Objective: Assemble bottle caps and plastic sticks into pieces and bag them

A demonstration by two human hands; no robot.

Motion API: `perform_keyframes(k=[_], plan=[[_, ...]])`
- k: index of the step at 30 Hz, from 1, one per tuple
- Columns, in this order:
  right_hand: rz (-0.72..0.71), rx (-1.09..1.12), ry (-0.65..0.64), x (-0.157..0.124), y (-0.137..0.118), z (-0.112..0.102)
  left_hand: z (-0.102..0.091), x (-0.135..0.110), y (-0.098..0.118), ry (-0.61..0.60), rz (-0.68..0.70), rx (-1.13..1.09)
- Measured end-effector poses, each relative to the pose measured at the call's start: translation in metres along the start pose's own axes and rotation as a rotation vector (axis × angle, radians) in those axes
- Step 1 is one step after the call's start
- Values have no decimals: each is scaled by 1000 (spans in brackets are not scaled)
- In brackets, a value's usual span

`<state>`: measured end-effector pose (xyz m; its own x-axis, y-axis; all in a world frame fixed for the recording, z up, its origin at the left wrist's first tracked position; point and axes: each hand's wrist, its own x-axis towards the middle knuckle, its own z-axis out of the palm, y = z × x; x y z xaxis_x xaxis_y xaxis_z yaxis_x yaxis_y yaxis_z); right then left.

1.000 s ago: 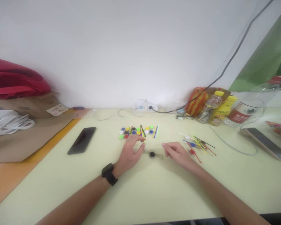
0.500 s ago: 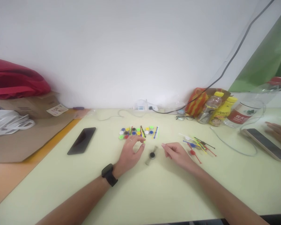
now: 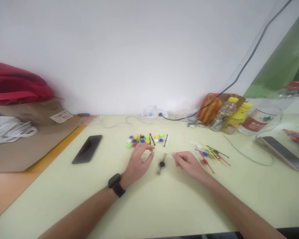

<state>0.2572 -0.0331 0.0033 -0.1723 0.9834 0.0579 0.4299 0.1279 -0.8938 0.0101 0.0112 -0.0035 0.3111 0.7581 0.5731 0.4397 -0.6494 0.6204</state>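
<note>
Between my hands a small black spinner point(image 3: 162, 164) with a round hub and two blurred thin arms lies on the pale green table. My left hand point(image 3: 139, 162), with a black watch on its wrist, is to its left, thumb and forefinger apart and nothing between them. To its right is my right hand point(image 3: 188, 163), its fingers curled in with the thumb against them and nothing visible in the grip. Neither hand touches the spinner. Beyond my left fingers are several coloured round caps point(image 3: 142, 139) and thin sticks point(image 3: 165, 140). Several assembled coloured spinners point(image 3: 205, 154) lie right of my right hand.
A black phone point(image 3: 87, 149) lies left, another phone point(image 3: 284, 152) right. Bottles point(image 3: 225, 113), glasses point(image 3: 196, 125) and a power strip point(image 3: 150, 114) stand along the wall. A cardboard box point(image 3: 35, 113) sits far left. A blurred multicoloured patch point(image 3: 297, 137) shows at the right edge.
The spinner's blurred arms have turned to a steeper angle, its hub staying in place. My hands have hardly moved. At the right edge, another person's hand no longer shows plainly.
</note>
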Motion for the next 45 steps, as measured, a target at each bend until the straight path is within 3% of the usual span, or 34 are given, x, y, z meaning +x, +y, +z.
perform_keyframes(k=[8,10,15,17,20,22,26,35,45], plan=[[-46,-108,9,-1,2,2,0,0,0,-2,7,8],[-50,-269,63,-1,1,3,0,0,0,-3,7,6],[-8,-962,336,-5,6,-8,0,0,1,-2,1,-7],[81,-1149,368,-8,13,-16,0,0,0,-4,-5,-5],[234,-1246,362,-11,23,-25,1,0,-1,-8,-1,-1],[257,-1223,339,-13,26,-26,1,-1,-2,-7,8,-1],[172,-1077,266,-14,24,-18,1,-1,-3,-1,10,4],[-80,-463,120,-9,9,-5,1,-1,-2,-28,-13,0],[-152,-346,227,-3,7,-18,0,0,0,-25,-13,-1]])
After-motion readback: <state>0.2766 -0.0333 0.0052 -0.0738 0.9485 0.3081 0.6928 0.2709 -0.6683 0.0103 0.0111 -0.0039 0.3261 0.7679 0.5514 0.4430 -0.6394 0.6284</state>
